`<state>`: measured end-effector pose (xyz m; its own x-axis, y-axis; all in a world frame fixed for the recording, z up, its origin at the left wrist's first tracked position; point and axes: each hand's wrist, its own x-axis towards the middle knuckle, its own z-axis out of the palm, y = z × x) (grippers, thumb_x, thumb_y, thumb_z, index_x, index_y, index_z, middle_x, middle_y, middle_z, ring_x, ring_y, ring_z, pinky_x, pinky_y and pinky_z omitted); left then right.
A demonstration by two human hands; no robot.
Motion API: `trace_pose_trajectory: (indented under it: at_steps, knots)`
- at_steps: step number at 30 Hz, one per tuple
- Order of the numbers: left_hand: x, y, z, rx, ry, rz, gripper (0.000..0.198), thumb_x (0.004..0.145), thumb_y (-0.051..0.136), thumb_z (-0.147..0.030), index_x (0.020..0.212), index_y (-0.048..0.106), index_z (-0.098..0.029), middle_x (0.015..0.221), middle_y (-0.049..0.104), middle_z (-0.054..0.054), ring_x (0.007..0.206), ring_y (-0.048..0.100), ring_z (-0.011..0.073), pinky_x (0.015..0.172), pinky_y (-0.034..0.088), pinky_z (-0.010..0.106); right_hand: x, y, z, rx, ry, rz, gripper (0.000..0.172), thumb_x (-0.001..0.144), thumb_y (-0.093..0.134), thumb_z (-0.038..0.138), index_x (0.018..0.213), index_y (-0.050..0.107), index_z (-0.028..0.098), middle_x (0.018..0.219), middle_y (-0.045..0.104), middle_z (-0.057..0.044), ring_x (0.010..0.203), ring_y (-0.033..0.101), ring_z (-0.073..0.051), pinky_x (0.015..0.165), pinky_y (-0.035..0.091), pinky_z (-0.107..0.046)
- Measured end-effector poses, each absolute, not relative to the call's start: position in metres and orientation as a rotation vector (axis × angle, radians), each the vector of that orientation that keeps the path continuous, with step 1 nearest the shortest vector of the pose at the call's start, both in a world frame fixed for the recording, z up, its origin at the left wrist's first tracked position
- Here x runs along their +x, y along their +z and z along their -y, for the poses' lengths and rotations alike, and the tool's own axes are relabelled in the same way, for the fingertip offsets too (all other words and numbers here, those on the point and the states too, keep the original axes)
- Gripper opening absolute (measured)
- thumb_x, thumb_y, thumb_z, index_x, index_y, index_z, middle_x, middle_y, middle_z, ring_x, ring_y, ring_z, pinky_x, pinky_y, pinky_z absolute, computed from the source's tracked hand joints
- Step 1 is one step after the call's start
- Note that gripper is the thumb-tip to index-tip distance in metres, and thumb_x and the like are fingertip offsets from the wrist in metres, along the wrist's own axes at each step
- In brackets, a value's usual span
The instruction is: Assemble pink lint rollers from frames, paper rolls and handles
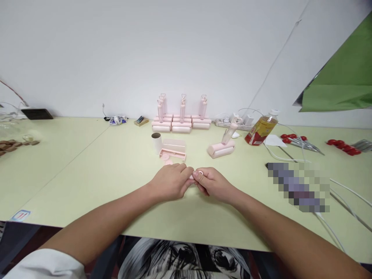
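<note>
My left hand (171, 181) and my right hand (215, 183) meet just above the table, fingers closed. Between them they grip a small pale pink part (192, 176); a ring-like end shows by my right thumb, and my fingers hide the rest. Just beyond my left hand lie an open pink case half (177, 155), pink round discs (165, 157) and a clear pale cover (174, 145). A white cardboard-cored roll (156, 144) stands upright beside them. Farther right sits a pink lint roller-like unit (221, 149) with a clear handle leaning up from it.
Several matching pink units (181, 127) with upright handles stand by the wall. To their right are a power strip (226, 123), a drink bottle (260, 128), red-ended tools (299, 140) and white cables (345, 190). Brown pieces (11, 146) lie far left.
</note>
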<state>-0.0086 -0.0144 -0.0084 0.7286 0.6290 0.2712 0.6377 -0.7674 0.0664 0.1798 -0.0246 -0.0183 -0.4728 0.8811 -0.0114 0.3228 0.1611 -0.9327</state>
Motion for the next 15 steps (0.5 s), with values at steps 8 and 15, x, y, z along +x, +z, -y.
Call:
trace_pose_trajectory:
  at_steps: [8, 15]
  knots:
    - [-0.027, -0.003, -0.002, -3.153, -1.030, 1.464, 0.031, 0.089, 0.055, -0.046, 0.110, 0.063, -0.024, 0.060, 0.053, -0.004, 0.057, 0.052, 0.0114, 0.058, 0.039, 0.024, 0.193, -0.003, 0.023, -1.186, 1.018, 1.932, 0.047, 0.089, 0.048, 0.057, 0.060, 0.047, 0.020, 0.050, 0.048, 0.004, 0.048, 0.042, -0.010, 0.050, 0.033, -0.024]
    - [-0.067, 0.003, -0.038, -3.097, -2.067, 1.542, 0.031, 0.083, 0.056, -0.029, 0.111, 0.046, -0.021, 0.091, 0.056, 0.002, 0.075, 0.057, 0.0133, 0.068, 0.049, 0.029, 0.202, -0.016, 0.008, -1.321, 1.082, 1.761, 0.044, 0.088, 0.049, 0.055, 0.061, 0.046, 0.021, 0.049, 0.048, 0.004, 0.047, 0.044, -0.011, 0.051, 0.036, -0.025]
